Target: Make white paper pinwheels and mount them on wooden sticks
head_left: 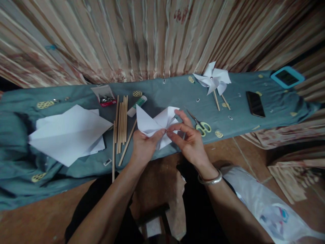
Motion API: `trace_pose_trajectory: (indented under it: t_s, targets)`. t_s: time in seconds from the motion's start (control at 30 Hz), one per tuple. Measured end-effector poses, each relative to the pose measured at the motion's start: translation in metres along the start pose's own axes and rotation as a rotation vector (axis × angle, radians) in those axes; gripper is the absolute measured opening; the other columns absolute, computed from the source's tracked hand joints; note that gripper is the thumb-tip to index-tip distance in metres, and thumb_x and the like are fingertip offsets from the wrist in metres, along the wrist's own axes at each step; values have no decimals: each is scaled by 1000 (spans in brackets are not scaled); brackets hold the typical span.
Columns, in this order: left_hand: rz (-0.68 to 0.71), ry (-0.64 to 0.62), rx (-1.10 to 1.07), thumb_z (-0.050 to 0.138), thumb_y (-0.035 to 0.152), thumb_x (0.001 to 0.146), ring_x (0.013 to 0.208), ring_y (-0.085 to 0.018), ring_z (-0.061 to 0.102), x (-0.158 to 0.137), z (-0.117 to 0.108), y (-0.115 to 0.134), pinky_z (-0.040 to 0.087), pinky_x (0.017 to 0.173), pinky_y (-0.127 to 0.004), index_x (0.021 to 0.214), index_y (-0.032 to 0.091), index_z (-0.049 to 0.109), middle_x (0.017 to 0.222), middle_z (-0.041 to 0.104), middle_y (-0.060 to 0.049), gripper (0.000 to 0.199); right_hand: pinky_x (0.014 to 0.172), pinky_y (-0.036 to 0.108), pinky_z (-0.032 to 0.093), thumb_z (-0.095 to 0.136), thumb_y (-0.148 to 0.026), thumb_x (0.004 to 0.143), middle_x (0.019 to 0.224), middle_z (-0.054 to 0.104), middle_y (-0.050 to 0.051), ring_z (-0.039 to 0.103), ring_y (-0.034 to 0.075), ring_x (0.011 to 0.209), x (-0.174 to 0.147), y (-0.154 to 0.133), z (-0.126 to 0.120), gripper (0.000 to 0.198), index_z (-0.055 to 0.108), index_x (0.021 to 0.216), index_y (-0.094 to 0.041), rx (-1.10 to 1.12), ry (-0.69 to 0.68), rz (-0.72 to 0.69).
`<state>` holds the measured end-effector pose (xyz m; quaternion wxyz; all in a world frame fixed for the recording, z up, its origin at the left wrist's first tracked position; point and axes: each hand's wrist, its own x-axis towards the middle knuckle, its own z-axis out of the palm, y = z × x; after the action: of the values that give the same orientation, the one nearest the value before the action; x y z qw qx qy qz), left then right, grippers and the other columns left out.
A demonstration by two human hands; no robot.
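A white paper pinwheel [147, 122] with folded blades is between my two hands, over the front edge of the cloth-covered table. My left hand [144, 144] grips it from the lower left, thumb pressed near its centre. At that centre, my right hand [189, 140] has thumb and index finger pinched together; something tiny may be there, too small to make out. Left of my hands lie several wooden sticks [122, 118] and a glue stick [137, 105]. Scissors [202, 127] with pale green handles rest just right of my right hand.
White paper sheets [68, 130] are stacked at left, near a small open box [105, 96] of metal pins. Finished-looking pinwheels [212, 79] on sticks lie at back right, before a phone [255, 104] and a blue-framed device [287, 77]. A plastic bag [254, 200] is low at right.
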<state>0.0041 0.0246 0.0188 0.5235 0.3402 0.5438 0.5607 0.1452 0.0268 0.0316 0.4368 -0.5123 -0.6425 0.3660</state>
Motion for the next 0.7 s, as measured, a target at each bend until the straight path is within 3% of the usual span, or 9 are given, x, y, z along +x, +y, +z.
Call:
trace_pose_trajectory:
  t_s: [0.7]
  targets:
    - [18, -12, 55, 76, 28, 58, 64, -17, 64, 1, -1, -1, 52, 60, -27, 70, 14, 70, 72, 73, -4, 19, 119, 47, 18, 68, -30, 80, 142, 52, 1, 32, 24, 143, 2, 5, -3, 5, 69, 79, -25, 96, -61, 56]
